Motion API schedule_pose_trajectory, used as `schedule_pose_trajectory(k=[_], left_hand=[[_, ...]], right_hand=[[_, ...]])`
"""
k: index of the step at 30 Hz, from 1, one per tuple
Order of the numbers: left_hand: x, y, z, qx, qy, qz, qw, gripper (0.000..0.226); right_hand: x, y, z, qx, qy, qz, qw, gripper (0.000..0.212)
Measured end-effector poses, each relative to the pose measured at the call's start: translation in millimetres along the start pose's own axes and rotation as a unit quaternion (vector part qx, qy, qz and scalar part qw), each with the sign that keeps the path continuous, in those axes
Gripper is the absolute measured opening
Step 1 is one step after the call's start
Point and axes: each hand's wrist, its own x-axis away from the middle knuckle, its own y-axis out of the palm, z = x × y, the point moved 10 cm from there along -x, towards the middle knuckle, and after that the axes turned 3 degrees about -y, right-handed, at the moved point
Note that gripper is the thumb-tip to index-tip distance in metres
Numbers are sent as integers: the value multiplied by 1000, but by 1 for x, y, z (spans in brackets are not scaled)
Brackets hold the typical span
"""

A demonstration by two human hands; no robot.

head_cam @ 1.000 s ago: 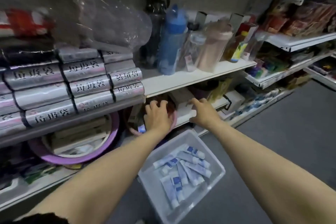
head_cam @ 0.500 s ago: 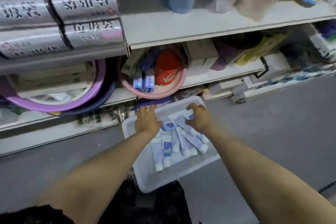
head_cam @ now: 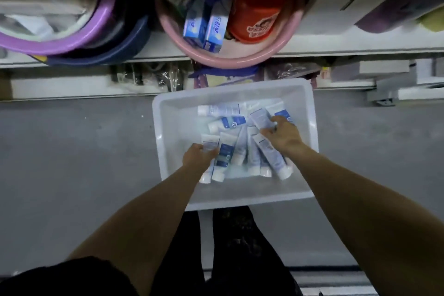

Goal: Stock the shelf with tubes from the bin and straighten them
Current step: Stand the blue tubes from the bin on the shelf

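A translucent white bin (head_cam: 168,151) sits on the grey floor in front of the shelf, holding several white-and-blue tubes (head_cam: 228,122) in a loose pile. My left hand (head_cam: 198,157) is inside the bin at its left, fingers closed around a tube (head_cam: 209,145) at the pile's left edge. My right hand (head_cam: 282,133) is at the pile's right, fingers pinching a tube (head_cam: 260,116) that lies tilted. Part of the pile is hidden under both hands.
The low white shelf (head_cam: 336,48) runs across the top. On it stand a pink basin (head_cam: 230,60) with two blue boxes (head_cam: 204,29) and a red tub (head_cam: 257,24), and a purple basin (head_cam: 72,43) at the left. My dark-clothed legs (head_cam: 228,247) are below the bin.
My view has dropped from the shelf down onto the bin. Both hands came down from the shelf edge into the bin and closed on tubes.
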Motion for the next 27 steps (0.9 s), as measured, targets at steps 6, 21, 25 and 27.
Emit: schedule_pose_trajectory(k=[6,21,25,27], left_hand=[[-25,19,-39,79,-90,14,993,44],[-19,40,-74,120,-113,-36,986,47],[3,41,-63,236,-105,-92,962,42],[18,34,-56,291,-98,-117,944,44]], right_hand=[[-12,17,-2,32,-6,19,999,31],[23,63,32,-329,157,-60,929,36],[52,64,17,-361,146,-92,917,35],[67,63,4,-379,133,-103,910,31]])
